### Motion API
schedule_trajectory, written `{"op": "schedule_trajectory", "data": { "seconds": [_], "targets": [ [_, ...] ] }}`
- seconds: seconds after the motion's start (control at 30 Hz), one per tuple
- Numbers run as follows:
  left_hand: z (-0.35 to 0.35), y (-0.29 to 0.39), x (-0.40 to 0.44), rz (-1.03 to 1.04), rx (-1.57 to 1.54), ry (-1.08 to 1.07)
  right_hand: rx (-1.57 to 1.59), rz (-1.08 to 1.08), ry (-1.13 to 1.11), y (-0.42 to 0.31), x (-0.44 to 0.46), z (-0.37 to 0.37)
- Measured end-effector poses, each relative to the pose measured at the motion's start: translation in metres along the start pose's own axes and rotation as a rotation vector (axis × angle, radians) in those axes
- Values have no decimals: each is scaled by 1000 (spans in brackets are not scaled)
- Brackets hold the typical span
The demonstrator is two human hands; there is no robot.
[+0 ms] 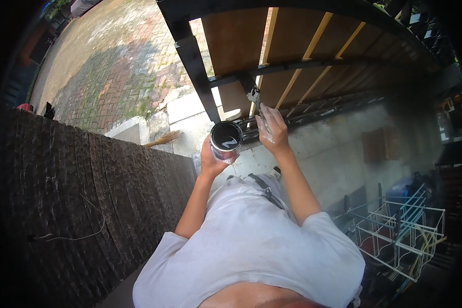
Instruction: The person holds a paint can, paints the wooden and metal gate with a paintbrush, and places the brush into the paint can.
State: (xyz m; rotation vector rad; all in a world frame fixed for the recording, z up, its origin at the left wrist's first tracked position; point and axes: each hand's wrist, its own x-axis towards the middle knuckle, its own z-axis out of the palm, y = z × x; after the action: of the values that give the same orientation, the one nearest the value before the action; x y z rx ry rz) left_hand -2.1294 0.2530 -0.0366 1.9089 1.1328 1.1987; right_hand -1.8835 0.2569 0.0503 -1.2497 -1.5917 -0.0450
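My left hand [214, 160] is wrapped round a can of black paint [226, 137], its open top facing up and dark paint inside. In my right hand [273, 129], which has pale paint smears on it, is a paintbrush [253, 94] gripped by the handle. The brush's ferrule is crusted with whitish paint, and its dark bristles are up against the gate [287, 66]. That gate has a black frame and brown panels with light gaps between them. Where exactly the bristles touch is hard to make out against the dark frame.
A rough dark stone wall [97, 205] rises on my left, with a loose wire [82, 238] on it. A straw broom [164, 138] lies near the wall's end. Brick paving [133, 77] stretches beyond. To the right stand a white drying rack [400, 236] and a brown box [380, 145].
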Motion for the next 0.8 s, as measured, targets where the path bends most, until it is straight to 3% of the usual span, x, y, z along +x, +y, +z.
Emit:
{"op": "schedule_trajectory", "data": {
  "seconds": [0.13,0.37,0.67,0.8],
  "targets": [
    [-1,-3,-2,-8,-24,20,-71,-49,-129,18,0,-16],
    [1,-8,-3,-4,-29,20,-3,-119,-127,19,15,-23],
    [1,-5,-1,-10,-23,29,201,159,-76,34,20,-31],
    [3,-5,0,-10,-46,24,189,105,-174,40,22,-40]
  ]
}}
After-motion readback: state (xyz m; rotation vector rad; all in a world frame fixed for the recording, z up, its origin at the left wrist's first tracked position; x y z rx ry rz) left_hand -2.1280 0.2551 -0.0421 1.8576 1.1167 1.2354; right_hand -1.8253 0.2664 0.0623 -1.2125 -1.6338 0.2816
